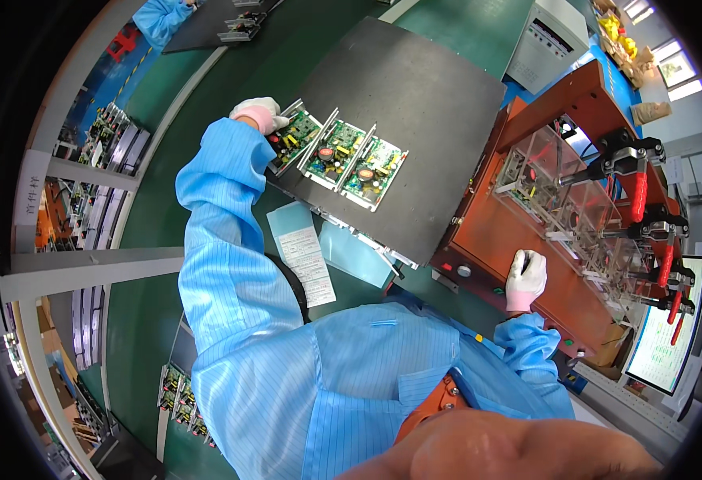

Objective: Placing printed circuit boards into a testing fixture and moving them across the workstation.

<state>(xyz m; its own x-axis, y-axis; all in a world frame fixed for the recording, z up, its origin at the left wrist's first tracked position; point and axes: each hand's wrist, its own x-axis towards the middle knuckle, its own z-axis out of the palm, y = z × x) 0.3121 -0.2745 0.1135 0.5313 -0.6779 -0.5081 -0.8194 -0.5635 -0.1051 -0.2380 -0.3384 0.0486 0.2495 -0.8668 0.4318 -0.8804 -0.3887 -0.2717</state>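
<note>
My left hand [260, 114], in a white glove, grips the upper end of the leftmost circuit board [293, 138]. That board has a metal side rail and sits askew at the left edge of a black panel [415, 88]. Beside it on the panel are two more green boards with metal rails, a middle board [333, 152] and a right-hand board [373, 172]. My right hand [526, 276], also gloved, is over the front of an orange test fixture [487, 248]. Its fingers are curled together, and no object shows in them.
Red-handled toggle clamps [639, 196] and clear plastic covers stand on the fixture, with a lit monitor [671, 336] at far right. Printed paper [307, 264] lies below the panel. A grey instrument box [549, 44] stands behind. Racks of boards [111, 144] line the left.
</note>
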